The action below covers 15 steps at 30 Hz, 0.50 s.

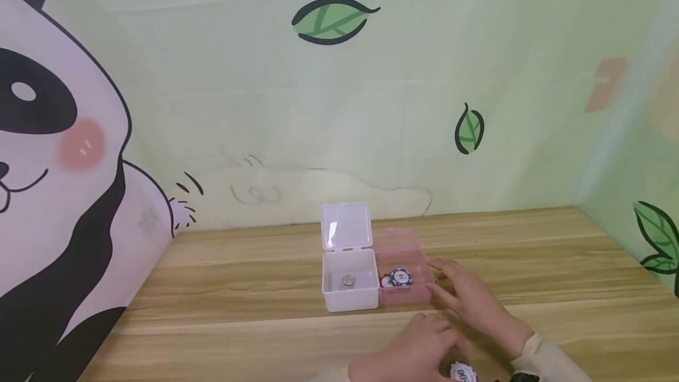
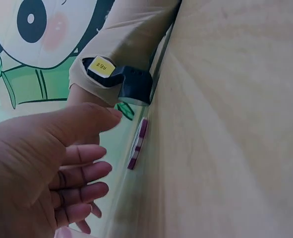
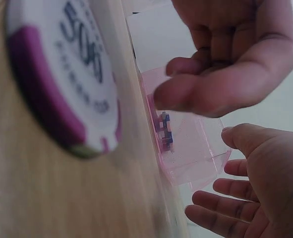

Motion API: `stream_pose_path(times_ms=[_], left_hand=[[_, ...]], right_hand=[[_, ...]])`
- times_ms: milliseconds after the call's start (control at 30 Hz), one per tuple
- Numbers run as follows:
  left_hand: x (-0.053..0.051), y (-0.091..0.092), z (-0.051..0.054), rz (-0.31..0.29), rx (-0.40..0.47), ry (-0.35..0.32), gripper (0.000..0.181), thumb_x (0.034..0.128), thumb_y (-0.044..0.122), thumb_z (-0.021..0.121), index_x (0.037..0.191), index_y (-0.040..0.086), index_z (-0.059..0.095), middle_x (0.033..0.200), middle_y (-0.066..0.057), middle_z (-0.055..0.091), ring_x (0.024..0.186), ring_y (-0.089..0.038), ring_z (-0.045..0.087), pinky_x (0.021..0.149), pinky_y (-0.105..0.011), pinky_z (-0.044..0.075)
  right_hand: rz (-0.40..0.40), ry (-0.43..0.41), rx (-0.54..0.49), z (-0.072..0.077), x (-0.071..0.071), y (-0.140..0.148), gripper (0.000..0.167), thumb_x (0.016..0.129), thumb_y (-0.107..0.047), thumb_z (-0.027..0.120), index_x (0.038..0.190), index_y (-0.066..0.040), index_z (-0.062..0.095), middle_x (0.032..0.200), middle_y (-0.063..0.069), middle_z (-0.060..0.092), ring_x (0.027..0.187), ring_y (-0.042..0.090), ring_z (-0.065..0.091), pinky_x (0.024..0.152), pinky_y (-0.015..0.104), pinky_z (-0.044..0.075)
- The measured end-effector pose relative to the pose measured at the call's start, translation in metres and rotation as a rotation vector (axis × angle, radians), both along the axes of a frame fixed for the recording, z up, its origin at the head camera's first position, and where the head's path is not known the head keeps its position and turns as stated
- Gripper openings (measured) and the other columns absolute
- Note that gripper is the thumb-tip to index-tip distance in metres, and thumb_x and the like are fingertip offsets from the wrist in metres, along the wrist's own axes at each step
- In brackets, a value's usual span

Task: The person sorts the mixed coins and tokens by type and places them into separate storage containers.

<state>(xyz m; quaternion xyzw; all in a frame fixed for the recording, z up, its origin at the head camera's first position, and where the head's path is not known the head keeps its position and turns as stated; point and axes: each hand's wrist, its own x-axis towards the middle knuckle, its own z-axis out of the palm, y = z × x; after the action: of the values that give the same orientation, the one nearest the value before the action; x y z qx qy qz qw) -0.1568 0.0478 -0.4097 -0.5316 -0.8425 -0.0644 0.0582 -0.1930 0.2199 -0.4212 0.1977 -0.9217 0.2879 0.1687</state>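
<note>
A pink translucent box (image 1: 405, 293) with its lid raised holds several poker chips (image 1: 400, 277). My right hand (image 1: 474, 305) is at the box's right side, its fingers extended and the thumb by the near corner. Nearer to me, my left hand (image 1: 411, 349) hovers low over the table beside a white and purple poker chip (image 1: 463, 372) marked 500. In the left wrist view, a gap separates the left thumb and loosely bent fingers (image 2: 82, 191) from that chip, which lies on the wood. The right wrist view shows the same chip (image 3: 67, 74) large in the foreground.
Against the pink box's left side stands a white box (image 1: 350, 302), lid up, with a small round metallic thing (image 1: 348, 280) inside. Both are on a wooden table (image 1: 239, 293). A printed cloth backdrop (image 1: 239, 75) rises behind the table.
</note>
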Motion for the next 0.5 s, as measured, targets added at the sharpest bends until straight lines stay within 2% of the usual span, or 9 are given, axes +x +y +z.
stream_pose_path(times_ms=[267,500], left_hand=[[0.0015,0.0016,-0.0047,-0.003,-0.022,0.009,0.037,0.0750,0.050,0.075,0.104,0.029,0.067,0.101,0.017,0.060,0.103,0.000,0.050,0.083,-0.011,0.035],[0.0033,0.0060,-0.0085,0.000,-0.082,0.028,0.033,0.0773,0.047,0.074,0.106,0.031,0.067,0.102,0.018,0.060,0.102,0.001,0.049,0.083,-0.013,0.035]], right_hand=[[-0.012,-0.035,-0.004,-0.0003,-0.0001,0.0003,0.044,0.091,-0.018,0.065,0.130,-0.002,0.054,0.125,0.016,0.063,0.099,0.029,0.067,0.081,0.044,0.056],[0.004,-0.023,-0.004,0.0011,0.0003,0.0005,0.043,0.091,-0.018,0.064,0.129,-0.001,0.055,0.124,0.016,0.063,0.098,0.029,0.067,0.080,0.043,0.057]])
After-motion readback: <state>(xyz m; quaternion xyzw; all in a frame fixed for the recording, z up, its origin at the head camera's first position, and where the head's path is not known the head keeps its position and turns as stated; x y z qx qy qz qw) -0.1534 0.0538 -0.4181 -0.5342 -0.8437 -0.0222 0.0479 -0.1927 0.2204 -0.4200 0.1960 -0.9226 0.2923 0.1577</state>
